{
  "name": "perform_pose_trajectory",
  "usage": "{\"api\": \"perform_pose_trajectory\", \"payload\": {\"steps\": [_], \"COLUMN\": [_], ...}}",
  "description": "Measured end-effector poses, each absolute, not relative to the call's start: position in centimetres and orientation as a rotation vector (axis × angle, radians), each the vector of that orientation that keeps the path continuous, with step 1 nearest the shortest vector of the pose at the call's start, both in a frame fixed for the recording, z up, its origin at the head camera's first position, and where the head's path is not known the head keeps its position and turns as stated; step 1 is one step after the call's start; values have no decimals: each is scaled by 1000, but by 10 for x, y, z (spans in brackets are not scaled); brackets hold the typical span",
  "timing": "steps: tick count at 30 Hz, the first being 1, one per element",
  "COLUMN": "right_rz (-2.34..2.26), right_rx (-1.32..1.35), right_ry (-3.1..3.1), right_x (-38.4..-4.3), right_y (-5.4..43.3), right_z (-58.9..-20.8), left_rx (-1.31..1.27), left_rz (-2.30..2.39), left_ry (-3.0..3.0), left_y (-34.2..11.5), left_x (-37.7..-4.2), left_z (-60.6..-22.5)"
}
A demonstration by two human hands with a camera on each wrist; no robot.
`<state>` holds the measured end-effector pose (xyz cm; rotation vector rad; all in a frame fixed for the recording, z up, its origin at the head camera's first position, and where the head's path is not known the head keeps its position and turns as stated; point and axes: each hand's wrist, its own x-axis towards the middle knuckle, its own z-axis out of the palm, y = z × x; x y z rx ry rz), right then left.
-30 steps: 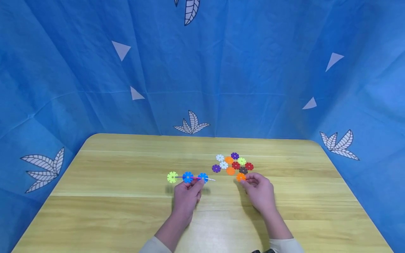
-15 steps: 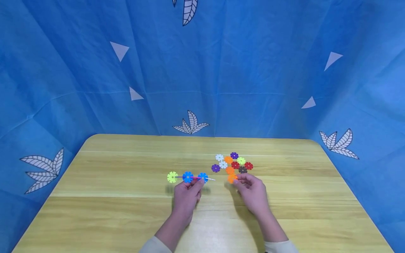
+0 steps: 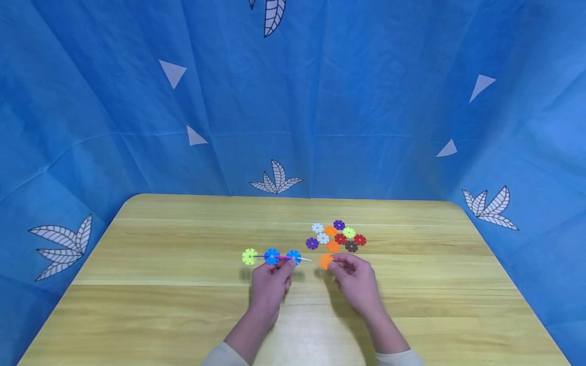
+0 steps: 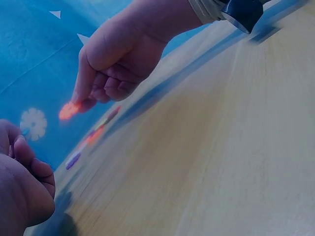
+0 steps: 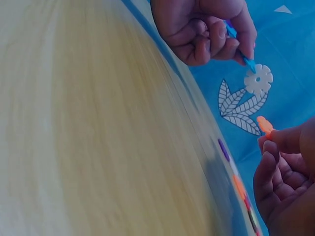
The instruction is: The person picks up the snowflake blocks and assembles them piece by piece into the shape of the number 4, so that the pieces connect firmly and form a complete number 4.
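Left fingers pinch the disc chain, right fingers an orange disc; crooked push could pop the chain apart imo.

I see a lime-green disc, two blue discs, a white disc and an orange disc; loose discs in purple, white, orange, red, lime and dark brown; a yellowish wood-grain table; blue curtain printed with black-veined white leaves and pale triangles.
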<state>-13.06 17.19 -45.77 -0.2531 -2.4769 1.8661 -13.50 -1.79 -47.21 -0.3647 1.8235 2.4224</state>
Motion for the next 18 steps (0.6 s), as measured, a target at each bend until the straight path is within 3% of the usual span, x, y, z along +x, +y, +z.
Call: {"api": "perform_pose_trajectory", "payload": {"steps": [18], "right_rz": [1962], "right_rx": [-181], "right_ry": [-2421], "right_x": [-128], "right_y": [161], "right_z": [-455], "left_rx": [-363], "left_rz": [2438], "left_ry": [1821], "left_y": [-16], "left_x": [-134], "left_z": [-472]}}
